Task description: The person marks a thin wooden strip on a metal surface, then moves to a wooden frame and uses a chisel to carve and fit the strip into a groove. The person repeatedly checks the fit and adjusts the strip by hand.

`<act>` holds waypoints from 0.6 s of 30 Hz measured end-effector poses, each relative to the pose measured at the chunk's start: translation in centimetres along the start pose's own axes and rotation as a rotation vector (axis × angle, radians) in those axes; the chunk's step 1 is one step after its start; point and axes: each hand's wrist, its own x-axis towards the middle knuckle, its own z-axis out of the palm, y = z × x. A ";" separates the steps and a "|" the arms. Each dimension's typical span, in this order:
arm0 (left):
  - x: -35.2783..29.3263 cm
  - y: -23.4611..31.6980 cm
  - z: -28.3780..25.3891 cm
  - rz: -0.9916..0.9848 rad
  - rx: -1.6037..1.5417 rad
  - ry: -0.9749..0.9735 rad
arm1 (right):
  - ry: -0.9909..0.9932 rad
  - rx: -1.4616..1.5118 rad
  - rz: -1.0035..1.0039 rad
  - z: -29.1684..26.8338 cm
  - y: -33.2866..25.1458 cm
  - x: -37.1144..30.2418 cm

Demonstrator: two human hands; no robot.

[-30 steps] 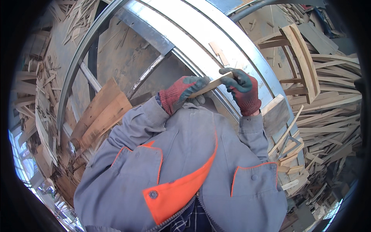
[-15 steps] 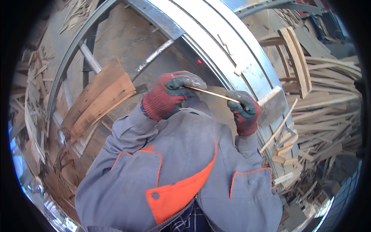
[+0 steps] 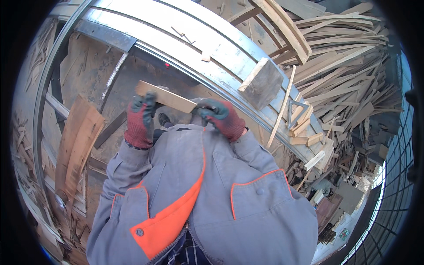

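Note:
A short flat piece of wood (image 3: 170, 97) is held up in front of my chest, its broad pale face showing. My left hand (image 3: 140, 120), in a red knitted glove with a dark coated palm, is closed on the board near its left end. At the other end, the fingers of my right hand (image 3: 224, 118), gloved alike, are curled against the board's right edge. Beyond my hands runs a shiny metal machine table (image 3: 176, 27), with a dark-faced wooden block (image 3: 263, 83) lying on its right part.
A curved plank (image 3: 79, 143) leans on the left beside a metal frame (image 3: 46, 84). A wooden frame piece (image 3: 287, 31) stands beyond the table. Long curved strips (image 3: 340, 79) are heaped at the right. Near the table's right end lie a triangular square (image 3: 297, 112) and a thin stick (image 3: 282, 106).
The wood piece has turned from its thin edge to its broad face. My view has shifted rightward, so the table and hands appear farther left.

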 end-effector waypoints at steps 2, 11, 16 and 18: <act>0.3 -1.0 2.1 0.049 -0.217 0.098 | 0.117 0.000 -0.049 -5.0 4.0 -1.4; 6.9 -15.0 17.3 -0.101 0.341 -0.252 | 1.152 -0.359 0.545 -31.7 28.0 -9.2; 11.0 -25.7 29.0 0.056 1.031 -0.222 | 0.968 -0.377 0.501 -32.9 29.8 -8.4; 10.8 -27.3 31.7 0.000 1.224 -0.313 | 0.984 -0.230 0.359 -32.6 29.6 -8.1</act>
